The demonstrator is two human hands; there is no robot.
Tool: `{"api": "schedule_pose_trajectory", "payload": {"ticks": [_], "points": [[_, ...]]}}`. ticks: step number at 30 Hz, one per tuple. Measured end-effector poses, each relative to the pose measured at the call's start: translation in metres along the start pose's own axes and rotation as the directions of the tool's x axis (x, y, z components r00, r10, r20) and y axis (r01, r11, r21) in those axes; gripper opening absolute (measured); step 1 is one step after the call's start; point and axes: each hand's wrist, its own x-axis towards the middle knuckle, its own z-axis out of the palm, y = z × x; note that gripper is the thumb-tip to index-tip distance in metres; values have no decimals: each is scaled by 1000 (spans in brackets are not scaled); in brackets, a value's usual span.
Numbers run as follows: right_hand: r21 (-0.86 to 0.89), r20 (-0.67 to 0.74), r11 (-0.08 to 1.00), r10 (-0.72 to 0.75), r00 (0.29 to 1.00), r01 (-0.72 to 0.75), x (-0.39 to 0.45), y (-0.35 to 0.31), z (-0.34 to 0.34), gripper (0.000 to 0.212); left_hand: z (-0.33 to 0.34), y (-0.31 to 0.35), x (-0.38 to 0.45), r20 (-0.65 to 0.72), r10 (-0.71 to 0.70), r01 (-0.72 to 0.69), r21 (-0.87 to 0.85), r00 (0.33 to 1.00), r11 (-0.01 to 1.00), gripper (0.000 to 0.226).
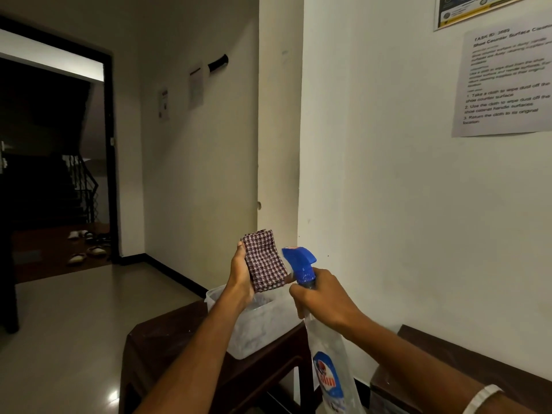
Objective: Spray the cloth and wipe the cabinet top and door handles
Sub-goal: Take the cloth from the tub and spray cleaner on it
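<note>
My left hand (240, 274) holds the folded red-checked cloth (264, 259) upright above the translucent plastic tub (263, 327) on the dark wooden surface (167, 339). My right hand (324, 300) grips the clear blue-nozzled spray bottle (327, 363), nozzle just beside the cloth's edge. Open tiled floor (74, 324) lies left.

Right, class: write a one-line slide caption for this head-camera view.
Left hand holds up a folded checked cloth while the right hand aims a spray bottle at it.

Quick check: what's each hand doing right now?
Left hand: holds the folded checked cloth upright.
Right hand: grips the spray bottle by its neck.
</note>
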Motion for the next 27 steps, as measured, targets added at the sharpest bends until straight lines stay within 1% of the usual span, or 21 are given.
{"api": "schedule_pose_trajectory", "payload": {"ticks": [2, 5, 8, 11, 14, 17, 21, 25, 27], "points": [[-23, 40, 1000, -15, 999, 16, -1, -1, 5, 17, 0, -1, 0, -4, -6, 6, -6, 1000, 1000, 61], [-34, 67, 999, -20, 998, 23, -1, -1, 11, 13, 0, -5, -1, -7, -8, 8, -5, 1000, 1000, 60], [-16, 48, 1000, 10, 999, -10, -1, 3, 10, 11, -1, -7, 0, -5, -9, 9, 1, 1000, 1000, 60], [-29, 15, 999, 22, 1000, -21, -2, 10, 8, 2, -4, -7, 4, -16, -2, 2, 5, 1000, 1000, 59], [-30, 21, 998, 62, 998, -61, -1, 21, 6, 9, -7, -7, 8, -32, 5, -5, 10, 999, 1000, 62], [-54, 41, 993, 111, 993, -109, -1, 30, 6, 6, -9, -8, 13, -46, 21, -22, -12, 999, 1000, 62], [-94, 54, 983, 160, 986, -155, 1, 39, 6, 11, -12, -8, 20, -36, 38, -38, -16, 999, 999, 59], [-96, 48, 988, 127, 991, -122, 11, 36, 2, 23, -15, -9, 27, -49, 27, -27, -6, 998, 1000, 60], [-93, 48, 992, 95, 994, -91, 21, 28, -2, 25, -18, -10, 30, -54, 27, -27, 4, 998, 1000, 60]]}}
